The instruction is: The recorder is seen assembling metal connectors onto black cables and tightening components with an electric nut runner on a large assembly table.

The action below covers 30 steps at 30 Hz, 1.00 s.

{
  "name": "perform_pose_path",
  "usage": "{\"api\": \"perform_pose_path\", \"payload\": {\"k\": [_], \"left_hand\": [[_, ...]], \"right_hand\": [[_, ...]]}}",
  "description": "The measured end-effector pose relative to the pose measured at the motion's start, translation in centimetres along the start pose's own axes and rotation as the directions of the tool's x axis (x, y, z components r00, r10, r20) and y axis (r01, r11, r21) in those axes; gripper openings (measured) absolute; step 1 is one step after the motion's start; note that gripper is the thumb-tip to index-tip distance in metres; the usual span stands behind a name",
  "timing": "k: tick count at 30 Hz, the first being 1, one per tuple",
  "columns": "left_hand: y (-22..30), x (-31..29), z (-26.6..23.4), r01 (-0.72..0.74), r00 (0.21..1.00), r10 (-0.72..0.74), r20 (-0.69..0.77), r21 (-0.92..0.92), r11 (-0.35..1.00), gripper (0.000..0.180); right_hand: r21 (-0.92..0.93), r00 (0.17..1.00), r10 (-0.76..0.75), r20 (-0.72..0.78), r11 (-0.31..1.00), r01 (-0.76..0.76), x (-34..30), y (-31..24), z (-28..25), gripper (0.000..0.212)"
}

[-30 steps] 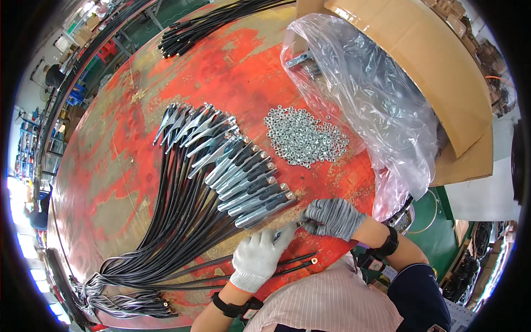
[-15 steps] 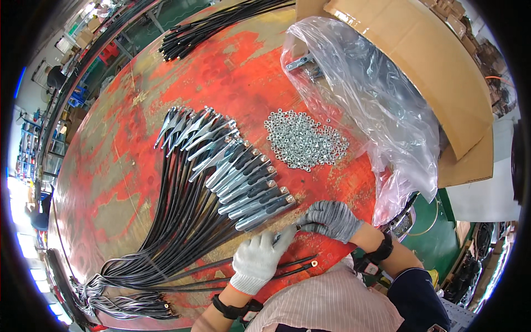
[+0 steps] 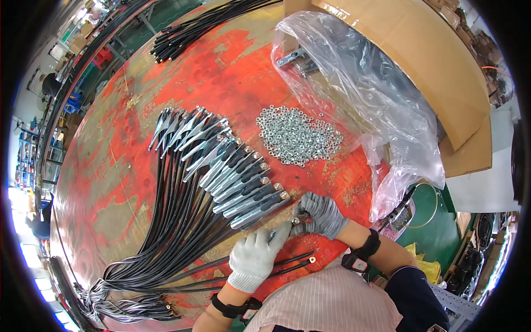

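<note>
My left hand (image 3: 253, 259), in a white knitted glove, is closed on a metal clamp with its thumb and fingers pinching it; the glove hides most of the clamp. The clamp's jaw end (image 3: 296, 221) pokes out toward my right hand (image 3: 322, 217). That hand wears a grey striped glove, and its curled fingertips press around the jaw end; whether they hold a small nut there cannot be seen. Just beyond my hands lies a fanned row of silver clamps (image 3: 251, 206) with black cables (image 3: 166, 221) attached. Two loose cable ends with ring terminals (image 3: 312, 260) lie beside my left wrist.
A pile of small metal nuts (image 3: 298, 137) sits on the worn red table (image 3: 232, 72). At the right, a cardboard box (image 3: 431, 61) holds a clear plastic bag (image 3: 381, 110) with metal clamps inside. Another bundle of black cables (image 3: 193, 36) lies at the far edge.
My right fingers have shifted at the clamp, and its shiny jaw end now shows between my hands. My left hand keeps its grip. The whole view has moved slightly.
</note>
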<state>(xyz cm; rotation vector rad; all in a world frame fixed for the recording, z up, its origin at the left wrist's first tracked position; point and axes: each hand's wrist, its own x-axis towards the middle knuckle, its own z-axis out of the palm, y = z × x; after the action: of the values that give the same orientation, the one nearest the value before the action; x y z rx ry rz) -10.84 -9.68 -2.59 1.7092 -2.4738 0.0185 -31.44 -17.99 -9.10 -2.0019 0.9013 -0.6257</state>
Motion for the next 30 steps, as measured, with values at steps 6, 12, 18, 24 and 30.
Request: {"api": "perform_pose_path", "payload": {"k": [6, 12, 18, 24, 30], "left_hand": [[0.0, 0.1, -0.3, 0.003, 1.000, -0.003, -0.008, 0.000, 1.000, 0.043], [-0.1, 0.2, 0.1, -0.018, 0.999, 0.018, -0.035, 0.001, 1.000, 0.043], [0.2, 0.6, -0.5, -0.005, 1.000, 0.005, 0.006, -0.014, 1.000, 0.042], [-1.2, 1.2, -0.1, 0.058, 0.992, -0.051, -0.112, 0.069, 0.996, 0.036], [-1.5, 1.5, 0.6, 0.089, 0.978, -0.054, -0.203, 0.167, 0.982, 0.033]], "right_hand": [[-0.199, 0.972, -0.011, 0.234, 0.978, 0.059, -2.7, -1.0, -3.8, 0.057], [0.098, 0.975, 0.080, 0.209, 0.990, -0.103, -3.1, -1.5, -4.3, 0.041], [0.236, 0.928, 0.202, 0.314, 0.930, -0.282, -2.8, -3.1, -5.3, 0.026], [-0.102, 0.997, -0.074, 0.039, 0.992, 0.077, 2.8, -4.8, -8.8, 0.036], [-0.112, 0.835, 0.417, -0.359, 0.869, -0.482, -0.2, 1.4, -19.4, 0.042]]}}
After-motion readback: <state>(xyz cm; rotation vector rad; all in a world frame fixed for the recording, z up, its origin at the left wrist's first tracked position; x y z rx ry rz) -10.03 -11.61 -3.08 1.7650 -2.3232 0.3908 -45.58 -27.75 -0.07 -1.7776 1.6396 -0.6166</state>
